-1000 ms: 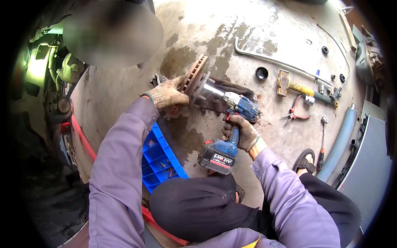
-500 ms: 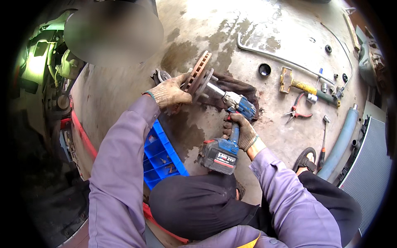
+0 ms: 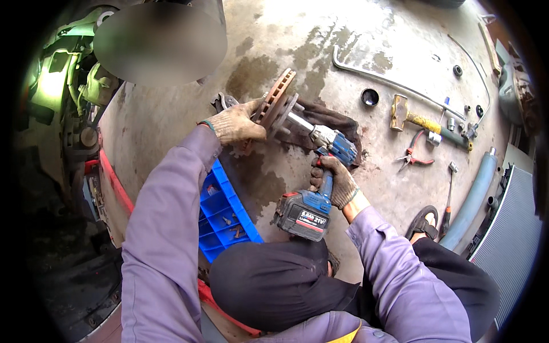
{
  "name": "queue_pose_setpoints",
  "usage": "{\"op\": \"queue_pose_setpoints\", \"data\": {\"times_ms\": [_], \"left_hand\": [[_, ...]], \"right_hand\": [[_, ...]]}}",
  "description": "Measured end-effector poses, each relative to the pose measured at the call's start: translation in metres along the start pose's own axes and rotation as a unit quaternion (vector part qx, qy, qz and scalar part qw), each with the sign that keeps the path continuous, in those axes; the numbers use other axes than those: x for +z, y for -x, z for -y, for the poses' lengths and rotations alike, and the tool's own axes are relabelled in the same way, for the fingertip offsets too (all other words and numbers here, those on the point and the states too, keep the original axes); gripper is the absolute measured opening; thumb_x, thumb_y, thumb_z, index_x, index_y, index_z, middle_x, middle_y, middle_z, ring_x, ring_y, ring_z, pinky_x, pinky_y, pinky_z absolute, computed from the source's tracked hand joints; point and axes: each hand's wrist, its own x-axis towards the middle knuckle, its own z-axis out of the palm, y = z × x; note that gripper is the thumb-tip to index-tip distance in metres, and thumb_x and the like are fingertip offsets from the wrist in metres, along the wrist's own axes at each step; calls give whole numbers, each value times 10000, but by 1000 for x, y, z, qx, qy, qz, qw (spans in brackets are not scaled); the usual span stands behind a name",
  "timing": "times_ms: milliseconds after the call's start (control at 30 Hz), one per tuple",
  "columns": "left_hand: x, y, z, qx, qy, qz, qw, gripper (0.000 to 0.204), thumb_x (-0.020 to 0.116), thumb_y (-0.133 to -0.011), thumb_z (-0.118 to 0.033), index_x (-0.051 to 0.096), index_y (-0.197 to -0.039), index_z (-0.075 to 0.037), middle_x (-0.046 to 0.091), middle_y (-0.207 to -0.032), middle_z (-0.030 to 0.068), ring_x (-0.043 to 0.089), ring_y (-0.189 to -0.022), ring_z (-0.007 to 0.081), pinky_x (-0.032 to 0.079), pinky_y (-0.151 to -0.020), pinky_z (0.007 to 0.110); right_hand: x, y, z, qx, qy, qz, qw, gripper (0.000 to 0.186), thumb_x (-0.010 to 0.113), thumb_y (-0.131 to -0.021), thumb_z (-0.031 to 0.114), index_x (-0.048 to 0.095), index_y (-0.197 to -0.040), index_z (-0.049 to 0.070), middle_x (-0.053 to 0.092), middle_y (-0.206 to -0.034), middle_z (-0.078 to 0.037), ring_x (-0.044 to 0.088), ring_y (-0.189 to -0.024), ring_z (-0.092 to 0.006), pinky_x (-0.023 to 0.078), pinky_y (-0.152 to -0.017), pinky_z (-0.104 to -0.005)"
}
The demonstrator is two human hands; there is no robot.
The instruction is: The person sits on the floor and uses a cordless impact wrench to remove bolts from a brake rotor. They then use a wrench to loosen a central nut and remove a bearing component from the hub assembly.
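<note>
A brown, rusty brake disc (image 3: 277,98) with a vented rim stands on edge, tilted, above a dark cloth (image 3: 334,121) on the floor. Closed on its left side is my left hand (image 3: 237,121), in a knit work glove; some of its fingertips are hidden by the disc. My right hand (image 3: 338,182), gloved too, wraps around the handle of a blue cordless impact wrench (image 3: 336,145), a finger near the trigger. The wrench's long shaft points at the hub side of the disc. Whether the socket sits on a nut cannot be made out.
A blue divided tray (image 3: 220,214) holding small bolts lies left of my knee. To the right lie a hammer (image 3: 423,121), red-handled pliers (image 3: 409,153), a long bent bar (image 3: 389,81), a screwdriver-like tool (image 3: 449,197), a black cup (image 3: 369,98), a grey-blue tube (image 3: 472,197) and a radiator (image 3: 506,246).
The view has shifted slightly, so the floor tools appear a little farther right. Both hands keep their grips on the disc and the impact wrench.
</note>
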Motion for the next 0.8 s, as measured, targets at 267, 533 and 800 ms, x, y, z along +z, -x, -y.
{"op": "queue_pose_setpoints", "data": {"times_ms": [267,533,800], "left_hand": [[-3,3,-7,-19,-11,25,999,791,714,-776,-145,459,-1524,-100,714,-921,120,694,-736,197,571,-665,352],[-1,5,-7,-9,3,16,1000,823,736,-763,-116,450,-1534,-103,714,-911,117,697,-709,192,572,-630,344],[3,3,0,8,-21,3,1000,824,762,-757,-109,457,-1522,-94,717,-914,107,694,-687,183,571,-615,333]], "right_hand": [[-7,1,2,6,6,20,1000,206,681,-940,257,612,-1030,84,603,-790,-37,601,-643,-199,559,-693,-434],[-16,3,-3,-17,19,15,1000,233,682,-941,269,620,-1075,89,611,-804,-40,610,-653,-198,568,-685,-444],[-26,20,10,-27,63,-4,998,362,697,-938,275,637,-1231,72,644,-811,-59,632,-650,-214,570,-670,-435]]}}
